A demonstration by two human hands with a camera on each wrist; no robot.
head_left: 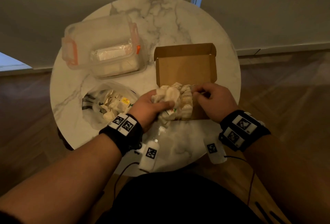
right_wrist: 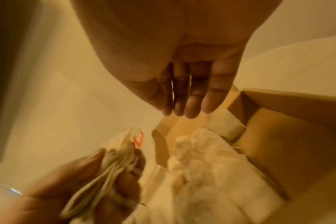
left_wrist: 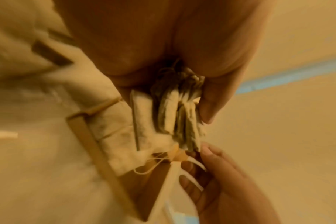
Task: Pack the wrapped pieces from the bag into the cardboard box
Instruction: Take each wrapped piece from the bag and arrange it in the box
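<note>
An open cardboard box (head_left: 185,63) sits right of centre on the round table, a row of pale wrapped pieces (head_left: 186,102) along its near left side. My left hand (head_left: 164,99) grips a bunch of wrapped pieces (left_wrist: 182,121) at the box's near left corner; the bunch (right_wrist: 98,178) shows between thumb and fingers. My right hand (head_left: 198,95) hovers over the packed row, fingertips (right_wrist: 182,109) drawn together, pinching thin white tags (left_wrist: 192,165) and strings. A clear plastic bag (head_left: 110,102) with more wrapped pieces lies to the left.
A clear lidded plastic container (head_left: 103,49) with orange clips stands at the back left of the marble table (head_left: 160,18). The box's right half (right_wrist: 278,144) shows bare cardboard. Sensor cables hang from my wrists near the table's front edge.
</note>
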